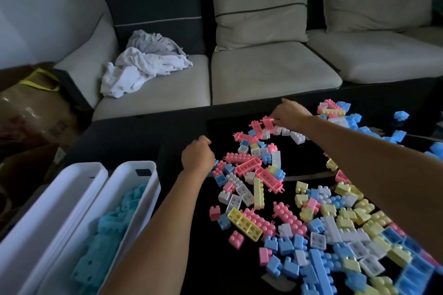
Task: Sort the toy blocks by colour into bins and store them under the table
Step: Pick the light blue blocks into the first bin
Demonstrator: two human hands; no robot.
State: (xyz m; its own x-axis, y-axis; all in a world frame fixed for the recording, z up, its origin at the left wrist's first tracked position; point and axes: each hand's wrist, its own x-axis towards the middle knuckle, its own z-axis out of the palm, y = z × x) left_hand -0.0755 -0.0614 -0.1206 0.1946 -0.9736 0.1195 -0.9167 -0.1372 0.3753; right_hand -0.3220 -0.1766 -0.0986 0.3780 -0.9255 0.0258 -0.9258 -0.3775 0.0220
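Note:
Pink, blue, yellow and white toy blocks point(318, 218) lie scattered over the black table point(134, 141). At the left edge stand two long white bins: the right bin point(134, 196) holds blue blocks point(112, 225), and I see nothing inside the left bin point(60, 196). My left hand point(197, 154) hovers at the pile's left edge with its fingers curled under, so their contents are hidden. My right hand point(288, 114) reaches to the far side of the pile, fingertips pinching a pink block point(268, 121).
A beige sofa point(275, 72) with cushions runs behind the table, and crumpled white cloths point(141, 67) lie on its left seat. A cardboard box point(31, 108) stands on the floor at the left. More blue blocks point(401, 115) sit near the table's far right edge.

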